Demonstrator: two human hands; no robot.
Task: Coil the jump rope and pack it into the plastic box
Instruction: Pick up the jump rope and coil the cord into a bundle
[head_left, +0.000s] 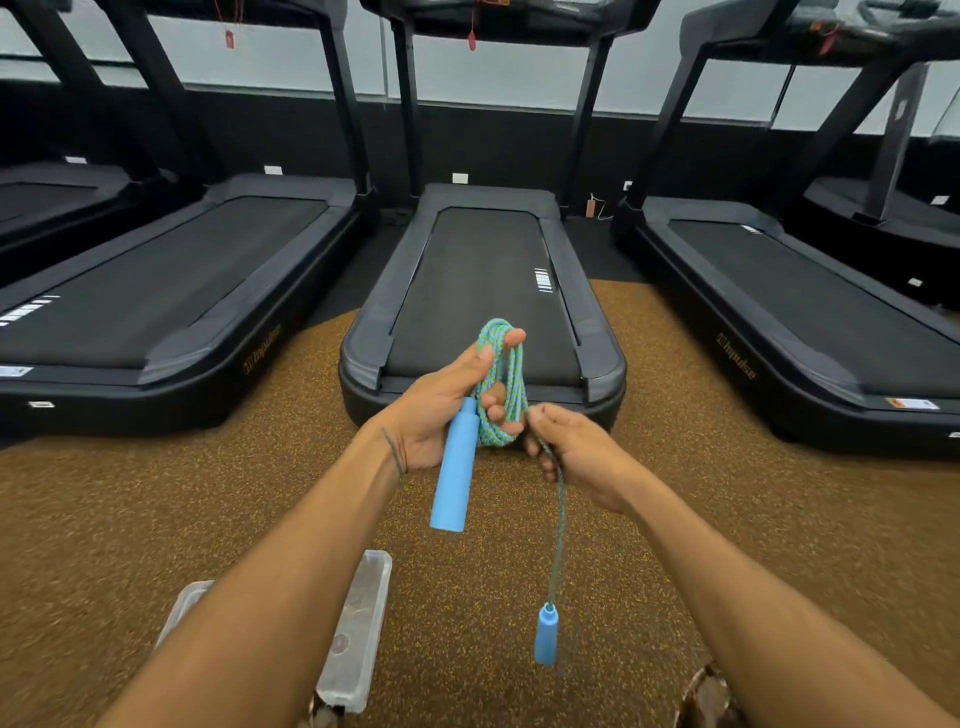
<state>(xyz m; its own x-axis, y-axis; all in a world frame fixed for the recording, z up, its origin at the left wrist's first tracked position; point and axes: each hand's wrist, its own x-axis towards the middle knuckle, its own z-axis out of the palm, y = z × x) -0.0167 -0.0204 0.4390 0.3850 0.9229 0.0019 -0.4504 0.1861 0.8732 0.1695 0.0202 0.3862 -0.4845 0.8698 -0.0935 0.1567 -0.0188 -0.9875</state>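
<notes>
The jump rope, a braided cord flecked blue and green, sits looped in several turns around your left hand, held out over the near end of the middle treadmill. Your left fingers curl shut through the coil while the thumb presses its top, and one smooth, sky-blue cylindrical handle slants down from your palm toward the floor. Your right hand, just beside the coil, pinches the loose tail of the cord with fingers closed; that tail drops straight down to the second blue handle, which hangs free in the air above the floor. Below your left forearm, the clear plastic box, long, rectangular and round-cornered, lies on the floor with its far end and right edge showing; a second clear piece lies just to its left, partly hidden by the arm. Open floor spreads between the box and the hanging handle and out to both sides. The floor is speckled brown-and-yellow rubber with a grainy look. Three black treadmills stand side by side ahead, their flat matte belts running toward a dark wall topped by pale panels, with narrow gaps between their rounded bases.
</notes>
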